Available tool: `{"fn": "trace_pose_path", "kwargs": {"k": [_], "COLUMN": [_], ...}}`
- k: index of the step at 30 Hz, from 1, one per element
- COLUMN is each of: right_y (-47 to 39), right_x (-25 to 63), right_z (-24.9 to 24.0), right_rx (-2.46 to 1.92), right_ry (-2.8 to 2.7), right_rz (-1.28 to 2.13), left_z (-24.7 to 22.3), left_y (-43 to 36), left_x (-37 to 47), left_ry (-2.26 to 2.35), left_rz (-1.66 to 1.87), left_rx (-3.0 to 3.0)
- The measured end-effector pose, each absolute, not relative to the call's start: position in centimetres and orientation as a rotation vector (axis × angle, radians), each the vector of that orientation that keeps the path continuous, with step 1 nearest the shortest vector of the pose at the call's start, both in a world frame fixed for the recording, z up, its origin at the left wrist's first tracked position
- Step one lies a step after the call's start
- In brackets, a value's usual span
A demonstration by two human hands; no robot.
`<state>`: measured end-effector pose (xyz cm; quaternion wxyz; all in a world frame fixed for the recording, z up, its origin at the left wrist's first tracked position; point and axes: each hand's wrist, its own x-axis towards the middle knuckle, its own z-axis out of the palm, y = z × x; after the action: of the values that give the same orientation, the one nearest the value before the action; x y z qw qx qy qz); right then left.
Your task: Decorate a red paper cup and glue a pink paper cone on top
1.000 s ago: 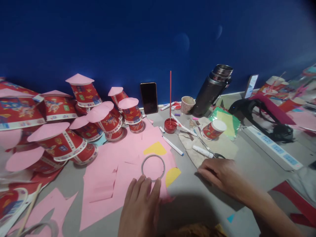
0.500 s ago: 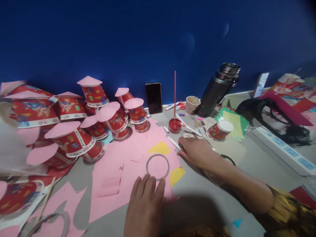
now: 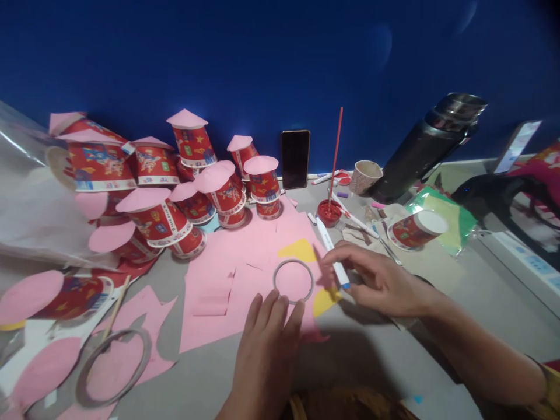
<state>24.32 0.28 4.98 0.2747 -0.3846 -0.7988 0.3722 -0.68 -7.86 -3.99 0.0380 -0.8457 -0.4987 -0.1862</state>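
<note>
My right hand point(image 3: 376, 280) holds a white marker with a blue end point(image 3: 331, 251) between thumb and fingers, raised over the right edge of the pink paper point(image 3: 258, 256). A thin grey ring point(image 3: 274, 280) lies flat on that paper. My left hand point(image 3: 271, 344) rests palm down with fingers spread, its fingertips at the ring's lower edge. Yellow paper pieces point(image 3: 298, 251) show beside the ring.
Red cups with pink paper tops point(image 3: 192, 140) crowd the left. A larger ring point(image 3: 83, 382) lies front left. Behind are a phone point(image 3: 295, 158), a red paint pot point(image 3: 329, 214), a paper cup point(image 3: 366, 177) and a dark flask point(image 3: 420, 154).
My right hand has picked up the white marker from the table and lifted it toward the ring. My left hand stays at the ring. The view has shifted left.
</note>
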Motion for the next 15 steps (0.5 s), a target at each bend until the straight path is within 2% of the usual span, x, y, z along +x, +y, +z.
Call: {"fn": "trace_pose_path", "kwargs": {"k": [7,11,15], "right_y": [-0.9,-1.0,-1.2], "right_x": [24.1,24.2,24.1], "right_z": [4.5,1.6,-0.9], "right_rx": [-1.226,-1.183,-0.943], "right_ry": [-1.882,-2.293,-2.588], "right_rz": [0.476,0.252,0.134], "left_z": [-3.8,-4.4,-4.1], "left_y": [-7.8,-7.7,-7.1], "left_x": [-1.4,-1.9,-2.9], "left_ry": [-1.473,-1.473,-1.276], "left_rz": [-0.515,-0.56,-0.557], "left_rx": [-2.673,-2.647,-2.705]}}
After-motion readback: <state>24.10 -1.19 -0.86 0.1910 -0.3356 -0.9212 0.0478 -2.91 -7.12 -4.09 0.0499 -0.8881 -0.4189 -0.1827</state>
